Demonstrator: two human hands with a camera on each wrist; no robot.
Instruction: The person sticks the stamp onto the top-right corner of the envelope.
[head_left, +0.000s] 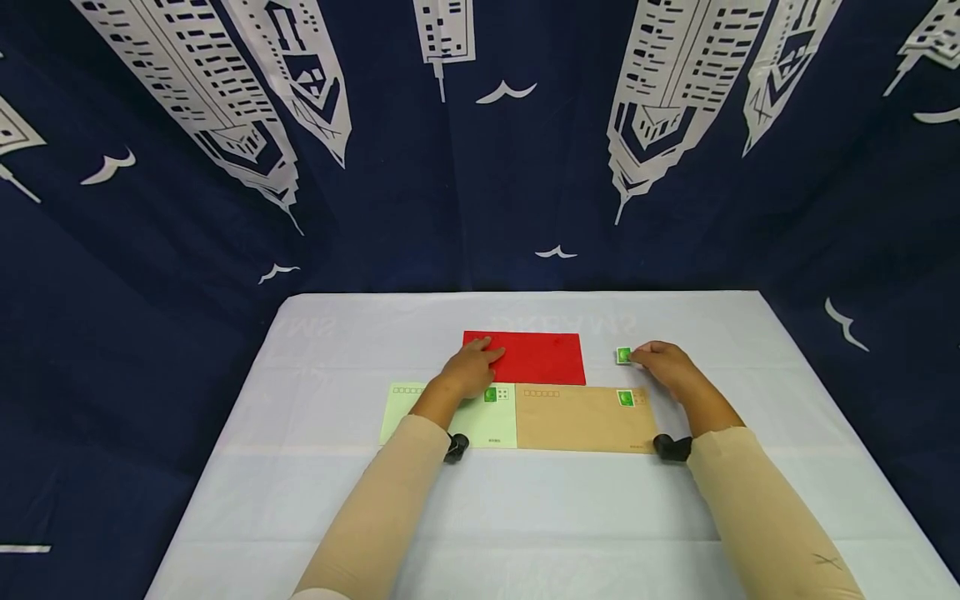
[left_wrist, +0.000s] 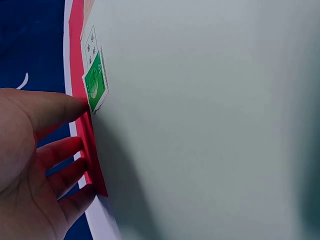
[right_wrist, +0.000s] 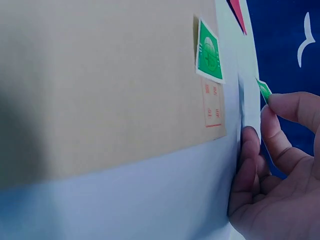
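Observation:
A red envelope (head_left: pixel 536 358) lies at the back, and my left hand (head_left: pixel 471 369) rests on its left part with fingers spread. In the left wrist view, the left hand (left_wrist: pixel 37 155) has its thumb beside the green stamp (left_wrist: pixel 96 82) on the pale green envelope (left_wrist: pixel 200 100). To the right of the red envelope, my right hand (head_left: pixel 667 363) pinches a loose green stamp (head_left: pixel 623 356) by its edge between thumb and forefinger. The right wrist view shows this stamp (right_wrist: pixel 263 90) at the fingertips of the right hand (right_wrist: pixel 285 150).
In front of the red envelope lie the pale green envelope (head_left: pixel 450 433) and a brown envelope (head_left: pixel 585 425), side by side. The brown one bears a green stamp (head_left: pixel 626 398) near its upper right corner. A white cloth covers the table (head_left: pixel 525 525); a dark blue patterned curtain (head_left: pixel 480 192) hangs behind.

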